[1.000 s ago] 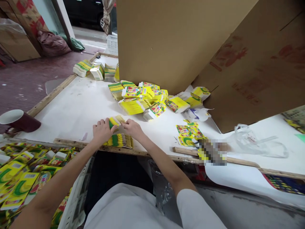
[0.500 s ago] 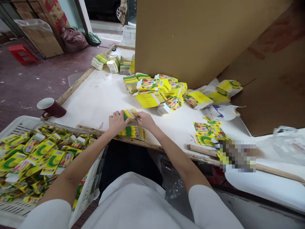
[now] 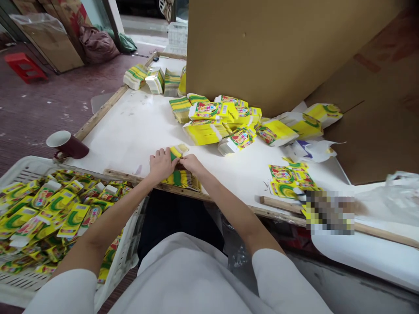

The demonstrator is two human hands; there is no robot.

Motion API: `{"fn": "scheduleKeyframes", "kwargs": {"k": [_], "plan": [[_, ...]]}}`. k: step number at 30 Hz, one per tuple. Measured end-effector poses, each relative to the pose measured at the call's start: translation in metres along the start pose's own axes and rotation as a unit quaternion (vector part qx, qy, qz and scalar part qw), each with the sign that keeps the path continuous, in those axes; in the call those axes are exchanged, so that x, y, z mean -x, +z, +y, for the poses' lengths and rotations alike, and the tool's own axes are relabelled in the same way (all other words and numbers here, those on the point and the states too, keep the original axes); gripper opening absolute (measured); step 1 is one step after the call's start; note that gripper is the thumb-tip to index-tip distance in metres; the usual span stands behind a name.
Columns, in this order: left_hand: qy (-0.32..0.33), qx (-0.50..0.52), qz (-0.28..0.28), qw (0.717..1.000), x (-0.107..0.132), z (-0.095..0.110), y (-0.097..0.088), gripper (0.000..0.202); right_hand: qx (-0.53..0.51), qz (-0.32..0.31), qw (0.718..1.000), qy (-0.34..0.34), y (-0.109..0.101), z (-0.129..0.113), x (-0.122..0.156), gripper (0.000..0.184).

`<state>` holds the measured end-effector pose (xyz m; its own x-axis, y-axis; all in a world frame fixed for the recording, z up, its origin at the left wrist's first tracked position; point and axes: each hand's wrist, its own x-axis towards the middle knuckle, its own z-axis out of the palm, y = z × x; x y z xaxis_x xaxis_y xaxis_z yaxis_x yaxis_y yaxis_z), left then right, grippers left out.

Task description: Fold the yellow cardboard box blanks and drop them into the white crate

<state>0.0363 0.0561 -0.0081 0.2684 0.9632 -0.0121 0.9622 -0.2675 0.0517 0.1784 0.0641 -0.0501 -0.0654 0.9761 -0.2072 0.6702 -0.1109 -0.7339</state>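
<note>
My left hand [image 3: 161, 165] is wrapped round a small yellow and green carton [image 3: 177, 151] near the front edge of the white table. Pinched together, the fingers of my right hand [image 3: 193, 165] are at the carton's near right end; what lies between them is too small to see. Just below my hands, a row of flat folded cartons [image 3: 183, 179] rests against the wooden edge strip. Farther back lies a heap of yellow carton bundles [image 3: 209, 132], with printed fruit pictures on some.
At my left stands a white plastic crate [image 3: 24, 165] full of filled-out cartons. A maroon mug [image 3: 73, 146] sits at the table's left corner. Large cardboard sheets [image 3: 262, 52] rise behind the heap. More cartons [image 3: 291, 176] and a wooden stick [image 3: 281, 204] lie right.
My right hand has shifted slightly left and down, closer to my left hand. My left hand stays round the carton. The view has turned a little.
</note>
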Motion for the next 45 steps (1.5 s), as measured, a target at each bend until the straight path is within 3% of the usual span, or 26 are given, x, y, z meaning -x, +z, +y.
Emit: {"fn": "scheduleKeyframes", "kwargs": {"k": [2, 7, 10, 15, 18, 23, 27, 34, 40, 45], "plan": [[-0.007, -0.001, 0.001, 1.000, -0.001, 0.000, 0.001, 0.057, 0.011, -0.005, 1.000, 0.009, 0.000, -0.002, 0.000, 0.038], [-0.015, 0.006, 0.014, 1.000, -0.001, 0.000, 0.002, 0.062, 0.064, 0.021, 0.998, 0.012, -0.021, 0.003, 0.006, 0.018], [-0.031, 0.018, 0.006, 0.999, -0.002, 0.002, 0.001, 0.060, 0.082, 0.024, 0.996, -0.021, -0.037, 0.010, 0.015, 0.024], [-0.037, 0.024, -0.013, 0.999, -0.004, 0.002, -0.001, 0.060, 0.078, -0.119, 0.985, -0.096, -0.065, 0.027, 0.034, 0.012], [-0.037, 0.022, -0.012, 0.999, -0.003, 0.002, -0.001, 0.060, 0.077, -0.139, 0.980, -0.122, -0.074, 0.033, 0.038, 0.013], [-0.032, 0.029, -0.008, 0.999, -0.002, 0.003, -0.001, 0.061, 0.101, -0.003, 0.988, -0.121, -0.064, 0.030, 0.027, 0.037], [-0.036, 0.027, -0.009, 0.999, -0.002, 0.003, -0.001, 0.062, 0.147, 0.063, 0.980, -0.119, -0.053, 0.027, 0.024, 0.031], [-0.033, 0.021, -0.005, 0.999, -0.002, 0.003, 0.000, 0.062, 0.196, 0.060, 0.971, -0.122, -0.046, 0.023, 0.021, 0.017], [-0.026, 0.019, -0.004, 0.999, -0.002, 0.002, 0.001, 0.061, 0.194, 0.059, 0.979, -0.036, -0.032, 0.007, 0.005, 0.026], [-0.015, 0.015, -0.015, 1.000, -0.004, 0.000, 0.002, 0.057, 0.143, -0.003, 0.990, 0.016, -0.009, -0.004, 0.001, 0.029]]}}
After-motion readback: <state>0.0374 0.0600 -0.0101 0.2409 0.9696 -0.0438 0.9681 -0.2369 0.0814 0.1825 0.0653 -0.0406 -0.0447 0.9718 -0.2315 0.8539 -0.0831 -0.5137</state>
